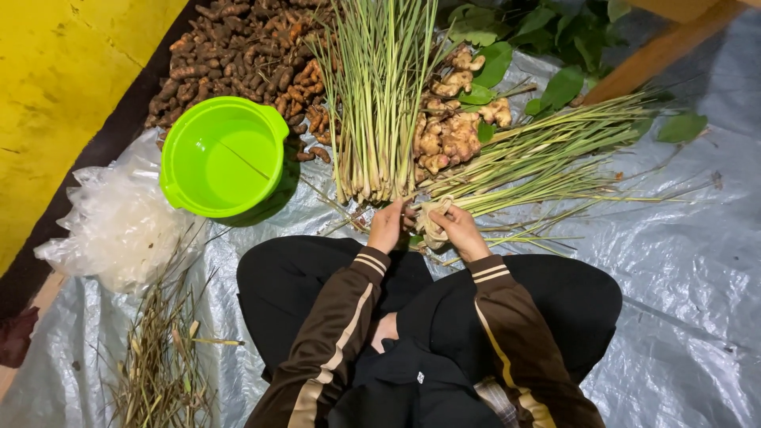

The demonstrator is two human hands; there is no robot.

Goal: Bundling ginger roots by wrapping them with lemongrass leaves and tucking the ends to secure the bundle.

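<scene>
Head view is showing the lemongrass bundle [539, 158] lying across the grey tarp [682, 269], its root ends gripped near the person's knees: the right hand [458, 230] is closing around the pale bases, while the left hand [387, 226] is curling its fingers onto the stalks just beside it. Farther off, an upright lemongrass sheaf [376, 95] is standing beside a ginger pile [452, 127], with a green basin [223, 156] sitting to the left near the turmeric roots [238, 55].

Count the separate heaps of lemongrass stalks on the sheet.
2. One upright heap of green lemongrass stalks lies beside the round green plastic basin; a second slanted heap fans right from the hands. Loose stalks may hide more.
</scene>
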